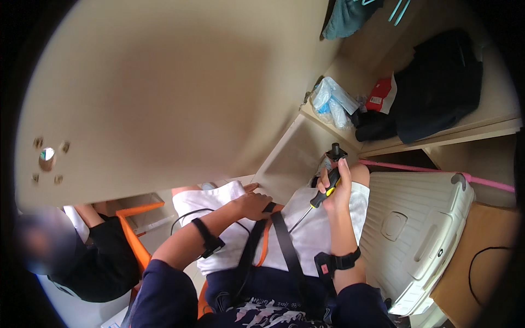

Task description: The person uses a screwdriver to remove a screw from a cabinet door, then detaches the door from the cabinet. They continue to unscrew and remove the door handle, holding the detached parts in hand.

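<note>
My right hand (340,188) is closed around the black and yellow handle of a screwdriver (325,191). Its thin metal shaft slants down toward my lap. Right at those fingertips is a black part with a round knob and a squarish base (336,152); whether the fingers grip it too is unclear. Over my white shorts, my left hand (254,206) is curled with the back of the hand showing, close to the black straps (284,240). What it holds, if anything, is hidden.
A large pale door panel (164,98) with a round hole (47,157) fills the upper left. Cabinet shelves hold dark clothing (437,87) and a plastic bag (331,104). A white suitcase (415,229) stands at right, beside a pink rod (481,180). Another person (101,257) sits at left near an orange frame (134,235).
</note>
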Available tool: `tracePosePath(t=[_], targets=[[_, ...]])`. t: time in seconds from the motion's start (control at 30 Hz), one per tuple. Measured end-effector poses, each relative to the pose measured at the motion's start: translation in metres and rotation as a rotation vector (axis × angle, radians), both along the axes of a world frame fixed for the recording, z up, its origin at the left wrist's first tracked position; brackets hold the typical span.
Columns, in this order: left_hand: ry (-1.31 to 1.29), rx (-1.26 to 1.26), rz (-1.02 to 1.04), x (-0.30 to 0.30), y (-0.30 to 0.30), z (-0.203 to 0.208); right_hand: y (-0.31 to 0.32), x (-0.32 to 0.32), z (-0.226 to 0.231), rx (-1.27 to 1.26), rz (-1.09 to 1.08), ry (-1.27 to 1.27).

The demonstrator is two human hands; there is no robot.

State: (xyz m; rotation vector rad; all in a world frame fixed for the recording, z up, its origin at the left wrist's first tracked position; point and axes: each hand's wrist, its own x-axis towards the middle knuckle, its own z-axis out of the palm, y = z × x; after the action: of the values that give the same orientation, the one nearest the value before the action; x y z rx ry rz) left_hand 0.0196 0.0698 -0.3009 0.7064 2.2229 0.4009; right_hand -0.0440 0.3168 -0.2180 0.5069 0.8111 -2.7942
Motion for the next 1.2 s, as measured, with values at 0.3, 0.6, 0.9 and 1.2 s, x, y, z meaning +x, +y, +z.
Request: tracePosePath(t=[0.3,0.6,0.9,1.2], targets=[[-0.742,0.032,-0.053,-0.022,0.024,-0.016,0.012,0.012,-0.002,0.075,-0.08,-0.026],[-0.713,0.168,0.015,0.064,0.004,-0.032,0.004,0.079,-0.039,0.155,-0.043,-0.035],[-0.109,0.531,0.317,0.078,-0.025,0.077,-0.051,0.131,0.064,0.28,0.172,0.278],[0.362,0.896,0.84,0.129,-0.065,0.251,-0.074,0.171,0.101,0.641,0.334,0.4]])
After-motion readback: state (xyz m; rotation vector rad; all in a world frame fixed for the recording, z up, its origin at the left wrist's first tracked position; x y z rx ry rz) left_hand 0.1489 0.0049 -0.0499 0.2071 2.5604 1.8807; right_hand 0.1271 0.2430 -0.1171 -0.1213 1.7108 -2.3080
